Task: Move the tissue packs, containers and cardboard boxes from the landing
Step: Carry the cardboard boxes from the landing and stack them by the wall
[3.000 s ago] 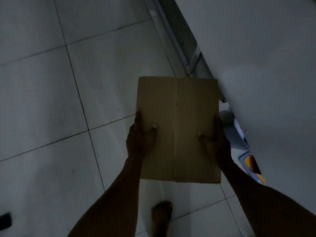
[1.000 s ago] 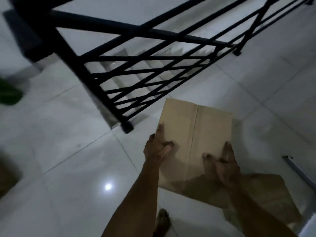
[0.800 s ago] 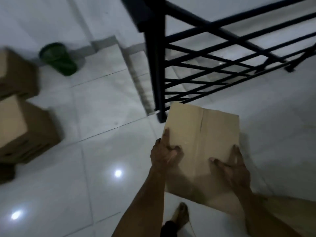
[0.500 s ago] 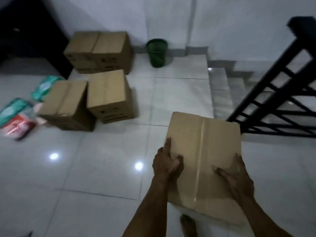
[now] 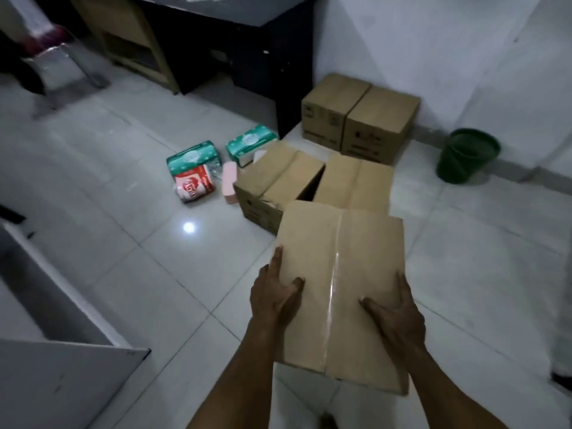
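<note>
**A:** What are the hands doing?

**B:** The left hand (image 5: 272, 297) and right hand (image 5: 397, 317) are apart, one clamped on each side of a brown cardboard box (image 5: 340, 267) with clear tape down its top seam. The thumbs lie on top and the fingers wrap over the edges. The box is off the floor, in front of the person.

**A:** What has changed?

**B:** A second ago a black stair railing filled the view beyond the box, and now it is gone. Half a second ago the floor boxes sat well off to the left. Now the far edge of the held box hangs just over two plain cardboard boxes (image 5: 278, 181) standing side by side on the white tiled floor (image 5: 123, 274). The grip hasn't shifted.

**A:** And further out?

**B:** Two more stacked-looking cartons (image 5: 380, 122) stand against the wall. To the left lie green tissue packs (image 5: 250, 142), a red-and-white pack (image 5: 195, 185) and a flat pink pack (image 5: 230, 182). A dark green plastic bin (image 5: 467, 154) stands to the right.

**A:** What does that mean for the task?

**B:** I'd judge the carry is nearly over and lowering the box beside the others comes next. I can't tell what remains on the landing.
</note>
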`<state>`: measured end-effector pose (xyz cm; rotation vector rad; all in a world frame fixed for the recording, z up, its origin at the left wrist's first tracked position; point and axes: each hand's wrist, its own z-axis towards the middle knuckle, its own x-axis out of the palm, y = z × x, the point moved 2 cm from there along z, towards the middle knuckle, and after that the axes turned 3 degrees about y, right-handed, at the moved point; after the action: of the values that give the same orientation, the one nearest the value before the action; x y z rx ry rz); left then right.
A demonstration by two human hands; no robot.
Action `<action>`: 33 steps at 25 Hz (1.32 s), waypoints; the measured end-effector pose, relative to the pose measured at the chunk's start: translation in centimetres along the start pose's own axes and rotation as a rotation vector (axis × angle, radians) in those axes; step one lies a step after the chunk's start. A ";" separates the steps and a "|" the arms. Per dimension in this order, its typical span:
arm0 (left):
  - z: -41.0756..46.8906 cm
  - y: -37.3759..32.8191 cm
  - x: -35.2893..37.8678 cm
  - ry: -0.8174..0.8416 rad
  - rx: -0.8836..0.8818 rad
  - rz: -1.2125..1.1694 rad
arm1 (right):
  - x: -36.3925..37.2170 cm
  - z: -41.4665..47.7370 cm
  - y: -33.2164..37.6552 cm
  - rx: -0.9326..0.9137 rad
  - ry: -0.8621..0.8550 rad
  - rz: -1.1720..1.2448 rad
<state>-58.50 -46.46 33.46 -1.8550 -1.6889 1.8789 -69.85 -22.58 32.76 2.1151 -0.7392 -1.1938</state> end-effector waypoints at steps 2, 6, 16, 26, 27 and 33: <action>2.5 2.7 -3.4 -0.040 -0.067 -0.019 | 4.2 2.2 3.6 -0.038 0.072 -0.030; 6.2 9.5 -9.4 -0.157 -0.186 -0.040 | 13.4 5.5 10.0 -0.144 0.208 -0.055; 18.8 26.7 -19.1 -0.289 -0.460 -0.113 | 35.8 14.1 22.7 -0.199 0.431 -0.164; 38.8 33.3 -27.5 -0.304 -0.519 0.020 | 54.6 26.1 37.1 -0.275 0.446 -0.151; 39.2 33.2 -26.8 -0.267 -0.537 -0.003 | 55.4 26.2 36.6 -0.257 0.436 -0.141; 39.1 32.2 -21.8 -0.111 -0.488 0.026 | 51.1 25.3 29.5 -0.142 0.377 -0.083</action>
<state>-59.52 -99.05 16.88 -1.9473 -2.3429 1.7164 -74.68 -84.23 15.35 2.1791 -0.3884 -0.8239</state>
